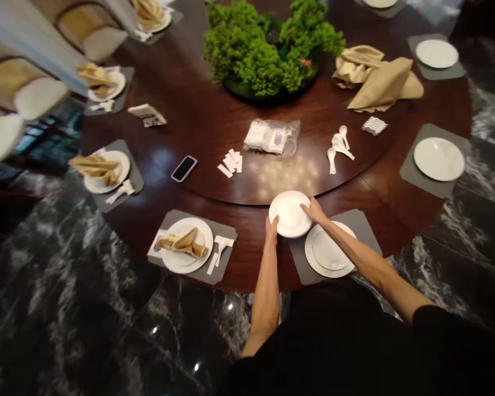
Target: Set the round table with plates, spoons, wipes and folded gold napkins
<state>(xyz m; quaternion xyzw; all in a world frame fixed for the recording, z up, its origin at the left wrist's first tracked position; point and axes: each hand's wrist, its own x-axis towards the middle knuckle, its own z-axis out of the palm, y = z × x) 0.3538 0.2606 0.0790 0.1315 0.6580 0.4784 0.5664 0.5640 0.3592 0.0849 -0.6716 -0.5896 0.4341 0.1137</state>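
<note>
Between my hands I hold a round white plate [290, 213] over the table's front edge, possibly more than one stacked. My left hand [271, 226] grips its lower left rim, the thumb on top. At the right rim, my right hand [312, 210] pinches it with the thumb over the edge. Just right of it, a smaller plate [332, 250] rests on a larger white plate [309, 258], both on a grey placemat [365, 228]. My right forearm passes over part of them.
A setting to the left has a folded gold napkin [183, 243] on plates and a white spoon [219, 248]. The turntable bears a plastic bag [272, 137], loose spoons [339, 146], paper packets [231, 163], gold napkins [379, 80] and greenery [268, 52]. A phone [184, 169] lies left.
</note>
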